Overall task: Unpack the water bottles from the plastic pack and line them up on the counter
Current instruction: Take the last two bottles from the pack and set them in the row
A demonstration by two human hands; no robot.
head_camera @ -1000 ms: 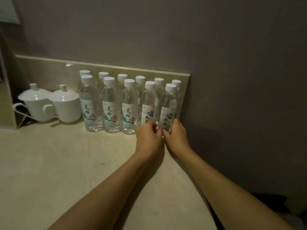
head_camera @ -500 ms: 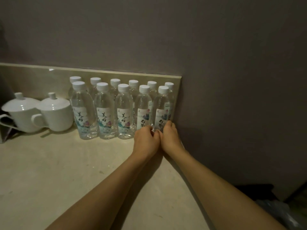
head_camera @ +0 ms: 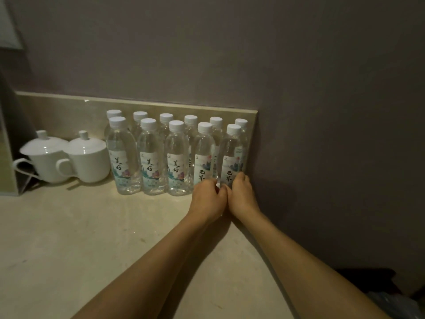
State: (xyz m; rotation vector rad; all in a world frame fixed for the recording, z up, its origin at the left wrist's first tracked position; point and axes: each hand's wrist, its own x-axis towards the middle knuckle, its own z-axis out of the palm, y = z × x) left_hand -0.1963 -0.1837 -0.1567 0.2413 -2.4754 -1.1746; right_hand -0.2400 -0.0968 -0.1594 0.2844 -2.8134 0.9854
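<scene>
Your left hand and right hand touch at centre frame, fingers curled against the base of the rightmost front water bottle. Eleven bottles stand in two rows on the counter, beside two lidded white cups at left.

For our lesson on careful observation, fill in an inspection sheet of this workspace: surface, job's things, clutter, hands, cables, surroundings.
Surface: pale beige stone counter, faint marks.
Job's things: eleven clear plastic water bottles with white caps, upright, two rows against the backsplash.
Clutter: two white lidded ceramic cups, left of the bottles.
Hands: left hand and right hand side by side at the two rightmost front bottles' bases.
Cables: nothing seen.
Surroundings: grey-purple wall, dim light.
</scene>
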